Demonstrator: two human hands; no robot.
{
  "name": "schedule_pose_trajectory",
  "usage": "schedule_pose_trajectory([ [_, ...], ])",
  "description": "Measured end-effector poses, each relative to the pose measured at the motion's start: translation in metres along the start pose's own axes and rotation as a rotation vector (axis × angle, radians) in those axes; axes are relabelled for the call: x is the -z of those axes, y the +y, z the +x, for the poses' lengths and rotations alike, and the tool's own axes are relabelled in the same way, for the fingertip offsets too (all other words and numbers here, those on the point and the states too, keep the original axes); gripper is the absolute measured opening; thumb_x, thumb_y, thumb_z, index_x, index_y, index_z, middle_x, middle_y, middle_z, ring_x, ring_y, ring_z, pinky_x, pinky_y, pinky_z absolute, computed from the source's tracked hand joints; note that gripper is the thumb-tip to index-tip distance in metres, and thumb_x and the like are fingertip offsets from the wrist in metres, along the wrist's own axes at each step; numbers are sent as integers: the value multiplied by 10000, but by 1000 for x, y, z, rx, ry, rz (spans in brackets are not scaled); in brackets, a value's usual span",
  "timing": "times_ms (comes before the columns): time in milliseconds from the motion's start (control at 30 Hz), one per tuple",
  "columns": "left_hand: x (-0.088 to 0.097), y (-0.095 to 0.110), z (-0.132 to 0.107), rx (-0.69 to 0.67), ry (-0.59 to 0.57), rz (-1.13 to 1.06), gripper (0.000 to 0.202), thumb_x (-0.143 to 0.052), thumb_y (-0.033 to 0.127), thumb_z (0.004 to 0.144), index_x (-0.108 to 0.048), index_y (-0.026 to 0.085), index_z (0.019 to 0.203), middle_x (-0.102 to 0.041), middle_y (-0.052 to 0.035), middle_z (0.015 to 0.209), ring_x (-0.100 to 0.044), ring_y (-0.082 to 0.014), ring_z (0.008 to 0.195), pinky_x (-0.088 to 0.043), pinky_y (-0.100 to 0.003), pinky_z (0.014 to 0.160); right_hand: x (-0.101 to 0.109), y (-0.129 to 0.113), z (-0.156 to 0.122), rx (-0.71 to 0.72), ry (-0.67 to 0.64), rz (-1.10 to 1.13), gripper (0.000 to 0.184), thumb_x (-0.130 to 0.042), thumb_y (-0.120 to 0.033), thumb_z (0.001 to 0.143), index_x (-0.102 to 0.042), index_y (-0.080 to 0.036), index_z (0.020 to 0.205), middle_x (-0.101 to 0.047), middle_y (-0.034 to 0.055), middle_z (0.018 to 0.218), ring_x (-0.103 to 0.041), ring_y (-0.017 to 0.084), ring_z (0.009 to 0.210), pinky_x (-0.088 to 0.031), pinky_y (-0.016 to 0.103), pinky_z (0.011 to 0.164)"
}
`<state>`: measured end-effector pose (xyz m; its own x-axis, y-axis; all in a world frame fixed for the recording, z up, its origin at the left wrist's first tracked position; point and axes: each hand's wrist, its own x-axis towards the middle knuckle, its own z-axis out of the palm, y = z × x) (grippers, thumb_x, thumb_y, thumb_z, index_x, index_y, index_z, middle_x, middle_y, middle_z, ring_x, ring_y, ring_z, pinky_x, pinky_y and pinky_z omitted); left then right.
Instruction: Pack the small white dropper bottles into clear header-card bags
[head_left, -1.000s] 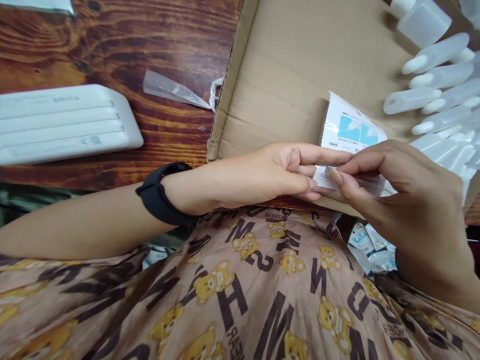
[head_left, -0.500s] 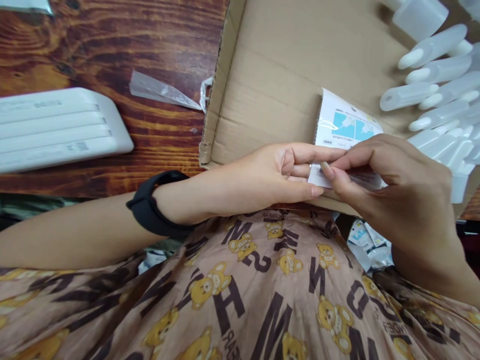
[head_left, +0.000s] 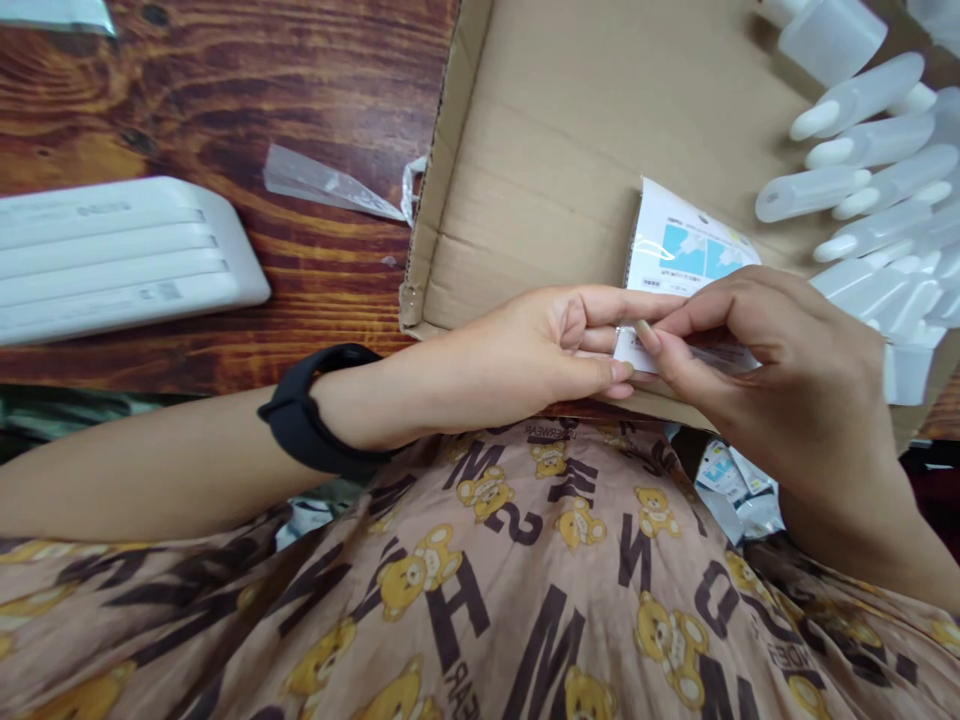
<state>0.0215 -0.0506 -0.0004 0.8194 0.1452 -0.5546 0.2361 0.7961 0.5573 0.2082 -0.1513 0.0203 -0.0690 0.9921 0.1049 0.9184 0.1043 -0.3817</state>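
My left hand (head_left: 540, 350), with a black band on its wrist, pinches the near edge of a small white packet (head_left: 686, 255) printed with blue panels. My right hand (head_left: 780, 370) is closed on the same packet from the right, thumb and forefinger meeting the left fingers at its lower corner. Both hands hold the packet over the near rim of an open cardboard box (head_left: 540, 150). Several translucent white plastic bottles (head_left: 870, 180) lie piled in the box's right part, just beyond my right hand.
A flat white ribbed device (head_left: 112, 255) lies on the dark wooden table (head_left: 225, 90) at left. An empty clear plastic wrapper (head_left: 330, 185) lies beside the box's left wall. More blue-and-white packets (head_left: 731, 480) sit in my lap under my right wrist.
The view has shifted slightly, so the box and hands sit a little further left. Both hands keep their pinch on the packet; the fingers have shifted only slightly.
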Motion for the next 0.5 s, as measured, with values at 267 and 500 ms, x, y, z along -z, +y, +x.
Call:
schedule_pose_trajectory([
  [267, 2, -4, 0, -25, 20, 2, 641, -707, 16, 906, -691, 280, 1489, -868, -38, 1150, -823, -224, 1119, -671, -331, 989, 0, 0, 1, 0, -14, 0, 175, -662, -264, 1042, -615, -275, 874, -737, 45, 849, -709, 255, 825, -498, 420, 689],
  [500, 1, -11, -1, -85, 35, 8, 807, -750, 69, 914, -505, 333, 1636, -865, -1, 1025, -836, -198, 1006, -653, -271, 921, 0, 2, 2, 2, -23, 41, 153, -678, -236, 1022, -641, -287, 882, -734, 24, 854, -713, 251, 848, -514, 410, 712],
])
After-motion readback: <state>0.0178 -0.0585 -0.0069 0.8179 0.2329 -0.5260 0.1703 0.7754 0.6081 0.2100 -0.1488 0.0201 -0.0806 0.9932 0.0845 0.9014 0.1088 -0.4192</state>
